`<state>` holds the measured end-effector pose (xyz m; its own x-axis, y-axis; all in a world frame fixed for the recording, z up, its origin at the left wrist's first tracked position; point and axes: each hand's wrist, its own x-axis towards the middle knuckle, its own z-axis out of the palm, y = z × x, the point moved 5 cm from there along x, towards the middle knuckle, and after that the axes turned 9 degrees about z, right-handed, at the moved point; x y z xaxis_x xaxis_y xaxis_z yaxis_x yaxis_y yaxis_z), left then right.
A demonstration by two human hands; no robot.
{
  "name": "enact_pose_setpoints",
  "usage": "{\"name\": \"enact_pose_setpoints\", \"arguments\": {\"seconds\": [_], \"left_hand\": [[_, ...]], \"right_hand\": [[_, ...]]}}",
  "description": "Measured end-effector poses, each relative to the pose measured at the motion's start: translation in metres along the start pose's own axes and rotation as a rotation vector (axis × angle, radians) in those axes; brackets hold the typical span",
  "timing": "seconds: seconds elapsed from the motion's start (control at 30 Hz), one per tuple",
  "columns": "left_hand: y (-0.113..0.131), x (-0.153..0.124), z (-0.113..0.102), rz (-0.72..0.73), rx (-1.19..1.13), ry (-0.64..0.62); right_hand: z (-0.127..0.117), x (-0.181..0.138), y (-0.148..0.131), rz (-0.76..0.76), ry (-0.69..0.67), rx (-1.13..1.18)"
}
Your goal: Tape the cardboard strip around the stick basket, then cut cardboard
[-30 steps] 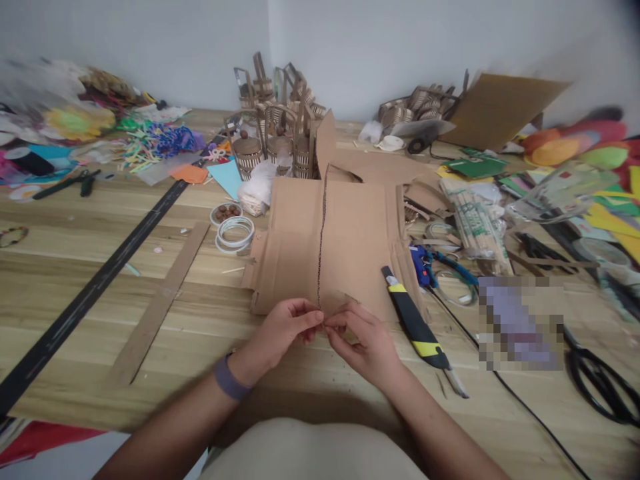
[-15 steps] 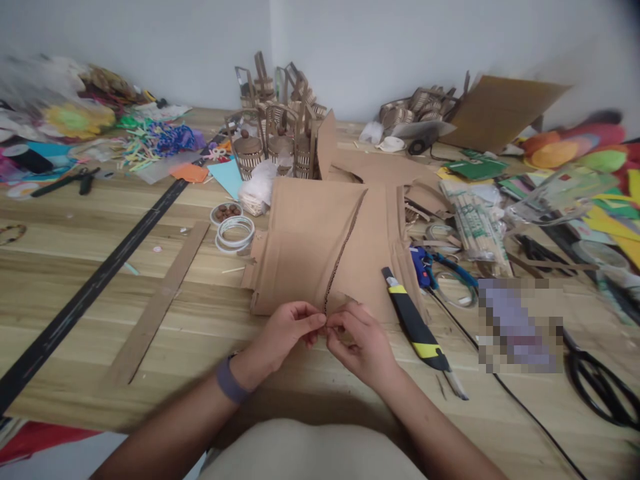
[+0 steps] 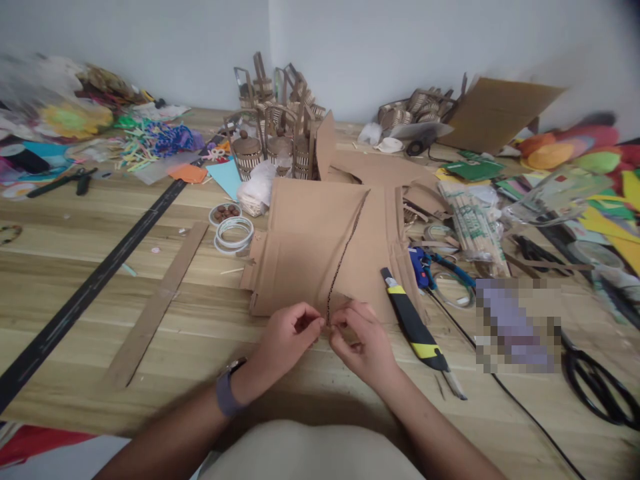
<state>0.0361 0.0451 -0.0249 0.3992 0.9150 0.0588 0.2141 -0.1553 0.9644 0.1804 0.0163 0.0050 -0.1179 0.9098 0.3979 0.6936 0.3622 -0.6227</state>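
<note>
A thin dark brown strip (image 3: 345, 257), with a wavy edge, runs up across the stacked cardboard sheets (image 3: 300, 227). I cannot tell if it is a cord or a cardboard strip seen edge-on. My left hand (image 3: 295, 337) pinches at its near end, thumb against forefinger. Right beside it my right hand (image 3: 363, 340) is closed in a pinch on the same end, fingertips almost touching the left ones. Both hands are at the cardboard's front edge. To the right, a black and yellow utility knife (image 3: 417, 327) lies with its blade toward me.
At left lie a cardboard strip (image 3: 155, 307) and a long black strip (image 3: 100, 290). Tape rolls (image 3: 234, 235) and small lidded baskets (image 3: 249, 155) stand behind. A blue glue gun (image 3: 420, 265), its cord and black scissors (image 3: 600, 387) lie at right.
My hands stay pinched at the strip's near end, with only slight finger movement. My left wrist has turned a little, showing more of the watch. The view has shifted slightly.
</note>
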Motion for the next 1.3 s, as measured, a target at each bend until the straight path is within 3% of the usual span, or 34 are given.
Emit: {"name": "enact_pose_setpoints", "arguments": {"seconds": [0.23, 0.4, 0.93, 1.3], "left_hand": [[0.018, -0.008, 0.001, 0.324, 0.313, 0.035], [0.026, -0.011, 0.0, 0.471, 0.431, 0.052], [0.034, -0.016, 0.003, 0.625, 0.613, 0.107], [0.033, -0.014, -0.001, 0.579, 0.548, 0.112]], "right_hand": [[-0.001, 0.0, -0.001, 0.012, 0.001, 0.061], [-0.001, 0.001, -0.004, -0.02, -0.012, 0.089], [0.001, 0.0, -0.005, -0.047, -0.025, 0.137], [0.002, 0.0, -0.004, -0.019, -0.033, 0.196]]}}
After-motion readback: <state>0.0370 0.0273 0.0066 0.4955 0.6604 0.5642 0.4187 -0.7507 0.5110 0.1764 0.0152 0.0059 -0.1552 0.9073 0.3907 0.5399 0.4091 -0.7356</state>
